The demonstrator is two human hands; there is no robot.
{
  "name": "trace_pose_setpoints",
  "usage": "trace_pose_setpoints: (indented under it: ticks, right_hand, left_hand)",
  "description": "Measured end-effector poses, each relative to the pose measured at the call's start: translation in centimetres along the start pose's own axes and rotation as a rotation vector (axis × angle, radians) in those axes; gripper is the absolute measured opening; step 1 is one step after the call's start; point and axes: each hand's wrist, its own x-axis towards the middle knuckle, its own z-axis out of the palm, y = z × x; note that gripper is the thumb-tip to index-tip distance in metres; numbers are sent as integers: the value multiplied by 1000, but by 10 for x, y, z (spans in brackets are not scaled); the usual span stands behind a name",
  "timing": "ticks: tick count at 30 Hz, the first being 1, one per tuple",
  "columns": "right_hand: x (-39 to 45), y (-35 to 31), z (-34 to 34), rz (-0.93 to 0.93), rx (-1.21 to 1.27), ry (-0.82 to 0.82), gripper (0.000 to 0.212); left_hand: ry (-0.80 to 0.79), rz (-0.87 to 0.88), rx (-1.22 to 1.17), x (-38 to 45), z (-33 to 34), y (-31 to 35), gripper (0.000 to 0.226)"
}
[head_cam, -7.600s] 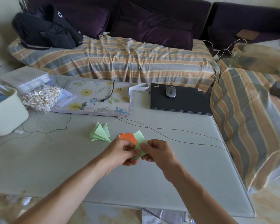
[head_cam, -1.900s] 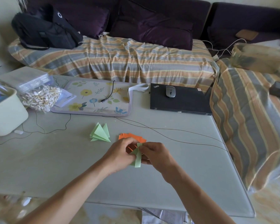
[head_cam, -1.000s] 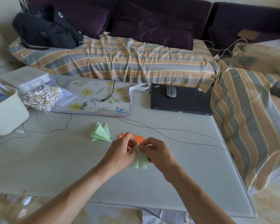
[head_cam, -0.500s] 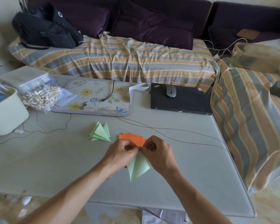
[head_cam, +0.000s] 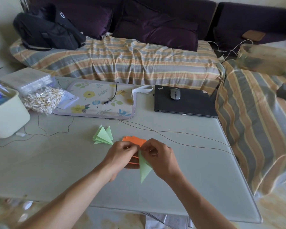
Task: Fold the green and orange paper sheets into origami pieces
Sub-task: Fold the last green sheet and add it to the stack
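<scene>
Head view, left to right: your left hand (head_cam: 122,153) and right hand (head_cam: 158,157) meet above the desk (head_cam: 56,162), the fingers (head_cam: 130,147) of both pinching the top of the green piece (head_cam: 144,169). Its long axis runs from that pinch down toward you, ending in a free point. Both hands are equally near (orange sheets (head_cam: 135,140) lie just behind, finished green folds (head_cam: 103,135) further left).
</scene>
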Motion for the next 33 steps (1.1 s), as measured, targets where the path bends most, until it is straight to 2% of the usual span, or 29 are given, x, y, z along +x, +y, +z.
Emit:
trace_pose_setpoints:
  ticks: [4,8,13,17,20,23,28,33]
  right_hand:
    - [2,0,-4,186,13,3,4]
    - [3,2,-6,340,75,-36,12]
    - [1,-4,-10,353,232,-92,17]
    - [2,-5,-10,381,334,-132,22]
    - [2,-4,-10,391,306,-134,19]
    - [2,-1,-9,382,254,-111,19]
    - [3,2,-9,357,206,-80,19]
    - [3,1,-10,311,199,-67,13]
  left_hand:
    - [-56,13,28,2,0,-2,20]
    - [-103,41,35,1,1,-4,9]
    - [-93,62,51,4,-3,-5,8]
    - [24,76,-17,7,-6,-5,5]
    - [112,84,-78,9,-8,-4,14]
    - [121,94,-83,9,-10,-3,22]
    - [144,178,4,9,-9,-4,11]
    - [193,176,-36,12,-10,-5,5]
